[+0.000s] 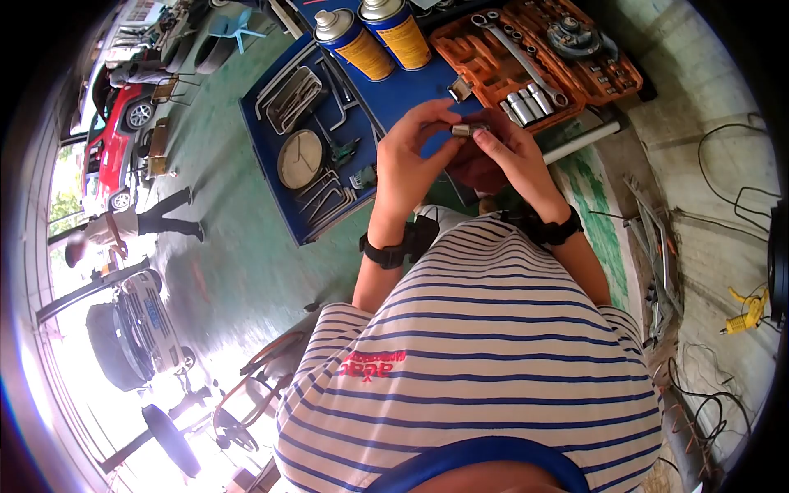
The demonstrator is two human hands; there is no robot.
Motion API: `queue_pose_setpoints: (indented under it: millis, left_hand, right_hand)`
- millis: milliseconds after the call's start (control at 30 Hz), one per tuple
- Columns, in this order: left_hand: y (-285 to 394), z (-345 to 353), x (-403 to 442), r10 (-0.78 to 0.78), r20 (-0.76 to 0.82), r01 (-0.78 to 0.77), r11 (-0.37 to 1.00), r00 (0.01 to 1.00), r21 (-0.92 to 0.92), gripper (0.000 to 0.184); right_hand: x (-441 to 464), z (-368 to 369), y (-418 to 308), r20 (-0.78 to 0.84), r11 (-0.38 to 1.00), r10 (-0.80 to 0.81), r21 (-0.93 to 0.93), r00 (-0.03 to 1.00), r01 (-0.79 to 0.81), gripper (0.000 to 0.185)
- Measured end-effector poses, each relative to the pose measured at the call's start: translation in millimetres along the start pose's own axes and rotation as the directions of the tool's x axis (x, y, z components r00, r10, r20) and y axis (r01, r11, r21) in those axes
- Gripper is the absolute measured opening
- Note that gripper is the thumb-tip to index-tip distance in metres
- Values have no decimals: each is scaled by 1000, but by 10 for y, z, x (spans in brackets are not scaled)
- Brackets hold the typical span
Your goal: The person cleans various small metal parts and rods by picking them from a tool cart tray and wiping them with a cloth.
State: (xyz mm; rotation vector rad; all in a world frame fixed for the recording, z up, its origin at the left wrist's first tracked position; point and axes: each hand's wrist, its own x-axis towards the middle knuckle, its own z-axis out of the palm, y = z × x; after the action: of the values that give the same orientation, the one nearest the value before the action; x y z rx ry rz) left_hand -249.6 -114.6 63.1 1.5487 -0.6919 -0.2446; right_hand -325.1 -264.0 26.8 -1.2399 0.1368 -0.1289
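In front of my chest, a small metal socket (463, 130) is between my two hands. My left hand (408, 156) is closed, with its thumb and fingertips at the socket's near end. My right hand (522, 164) presses a thumb against the socket's other end and grips a dark red cloth (479, 170) bunched underneath. Just beyond my fingers is an open orange tool case (468, 57). On it lie a long combination wrench (518, 57) and several chrome sockets (526, 104). A small metal piece (460, 88) rests by the case's corner.
Two spray cans (357, 49) stand on the blue cart top (370, 94). An open blue drawer (304, 234) holds hex keys, a tray and a round container (302, 158). Another person (123, 226) walks at the left, near a red car (115, 140). Cables (715, 398) hang at the right.
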Motion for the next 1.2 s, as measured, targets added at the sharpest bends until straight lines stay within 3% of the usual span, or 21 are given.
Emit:
queue_pose_setpoints:
  millis: [167,200,233,267,367,500,567,600,667,700,767,833,900,1000,1067,1133,1200]
  left_hand:
    - [-19,-60,8,-106,8,107,994,994,-34,36]
    - [21,-66,-6,-202,26,204,974,979,-101,32]
    - [41,-67,-5,-294,51,298,940,954,-165,28]
    - [25,-55,2,-294,53,299,940,954,-164,28]
    - [-31,-20,17,-299,-26,298,954,954,-32,22]
    - [-84,-9,43,-188,-12,187,981,982,-49,20]
    - [-122,-19,39,-147,4,147,989,989,-32,20]
    - [-155,-22,43,-147,34,145,988,989,44,20]
    - [-227,-24,89,-138,69,129,985,988,118,19]
    - [-266,-32,119,-151,14,148,982,988,115,19]
    - [-329,-75,231,-159,-34,161,981,987,110,19]
    - [-414,-179,424,-164,-79,176,968,983,177,19]
    - [-464,-177,652,-153,-62,164,946,986,279,21]
    - [-516,-57,972,-42,79,-3,863,996,506,25]
    - [-641,21,1113,-35,137,-40,859,990,510,26]
    - [-702,122,1185,-22,207,-83,872,978,482,25]
    - [-741,213,1208,17,247,-148,840,969,522,24]
  right_hand:
    - [-21,14,10,-39,976,-202,-96,979,197,34]
    - [-15,-8,8,-42,976,-202,-96,979,197,34]
    - [-1,-36,3,-13,938,-280,-215,960,271,35]
    - [10,-52,2,27,881,-351,-328,936,340,37]
    - [22,-49,91,47,835,-418,-374,907,404,38]
    - [8,-70,22,19,847,-411,-361,911,390,33]
    - [12,-135,53,-14,921,-248,-313,969,231,28]
    - [20,-132,69,-16,921,-250,-313,968,233,28]
    - [41,-130,108,-134,987,-79,-150,988,59,25]
    - [35,-164,133,-136,986,-88,-153,987,66,25]
    - [-14,-244,165,-42,907,-120,-412,992,92,26]
    - [-93,-250,195,-21,905,-99,-417,995,81,23]
    - [-154,-275,355,55,803,-192,-565,980,189,22]
    - [-137,-355,490,81,746,-207,-632,975,211,24]
    - [-101,-399,521,90,723,-208,-656,974,215,25]
    - [-72,-403,467,3,805,-241,-559,971,201,25]
    - [-64,-432,550,17,760,-293,-603,956,244,25]
